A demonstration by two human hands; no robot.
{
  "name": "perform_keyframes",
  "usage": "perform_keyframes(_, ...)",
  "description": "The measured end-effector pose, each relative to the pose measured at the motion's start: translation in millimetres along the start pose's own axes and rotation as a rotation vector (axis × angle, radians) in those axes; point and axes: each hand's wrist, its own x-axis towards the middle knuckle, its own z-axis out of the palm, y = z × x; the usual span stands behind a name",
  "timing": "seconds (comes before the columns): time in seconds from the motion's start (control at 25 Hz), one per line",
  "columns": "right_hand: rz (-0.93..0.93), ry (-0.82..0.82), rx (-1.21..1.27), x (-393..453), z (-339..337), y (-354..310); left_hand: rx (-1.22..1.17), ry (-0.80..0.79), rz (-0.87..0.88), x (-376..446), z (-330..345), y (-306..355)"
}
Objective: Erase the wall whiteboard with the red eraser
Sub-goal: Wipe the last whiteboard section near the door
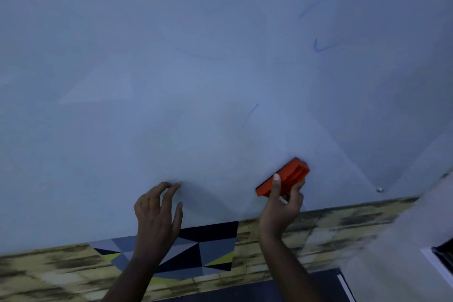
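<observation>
The whiteboard (171,56) fills the upper three quarters of the frame, a pale blue-grey surface under dim light. Faint blue marker strokes (321,46) remain on it: a short hooked line at the upper right, a check-like mark near the top right, a long thin curve around the upper centre, and a small slanted stroke just right of centre.

The red eraser (284,178) sits low and right of centre, tilted so its far end points up and to the right, its pad side against the board. The right hand (282,206) grips it from below, thumb laid across the near face and fingers wrapped around the far edge.

The left hand (157,211) is at lower centre-left, holding nothing; its fingers are loosely spread and bent, with the fingertips (175,185) at or touching the board surface. Whether they press cannot be told.

A small metal screw (379,189) marks the board's lower right corner. Below the board's bottom edge runs a yellowish, dark-mottled wall band (343,225), and on it, between the two forearms, a panel of geometric triangles (210,247) in black, grey and yellow-green. At the far right a pale wall (402,252) angles in, with a white-framed dark opening (441,255) at the lower right edge. Nothing lies between the eraser and the remaining strokes.
</observation>
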Motion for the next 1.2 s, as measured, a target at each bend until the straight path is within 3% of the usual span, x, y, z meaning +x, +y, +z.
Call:
perform_keyframes(0.12, -0.349, -0.139, -0.099, -21, 21, -17, -0.01, 0.081, -0.015, 18, -5, 0)
perform_keyframes(0.24, -0.68, -0.269, -0.401, -37, 34, -14, -0.008, 0.137, 0.007, 27, -6, -3)
perform_keyframes(0.44, -1.047, -0.47, -0.727, -50, 30, 4, -0.034, 0.188, 0.011, 36, -10, -2)
perform_keyframes(0.56, -1.014, -0.439, -0.639, -27, 27, -25, -0.059, 0.247, -0.024, 48, -21, 2)
perform_keyframes(0.76, -0.585, -0.121, -0.244, 63, 1, -73, -0.039, 0.379, -0.002, 89, -41, 1)
perform_keyframes(0.88, -0.43, -0.102, -0.051, 85, -18, -74, 0.008, 0.505, 0.018, 126, -59, -3)
perform_keyframes(1.04, -0.494, -0.096, -0.084, 78, -1, -94, 0.125, 0.634, 0.056, 158, -63, -14)
perform_keyframes(1.2, -0.807, -0.273, -0.27, 21, 45, -109, 0.214, 0.675, 0.085, 159, -47, -20)
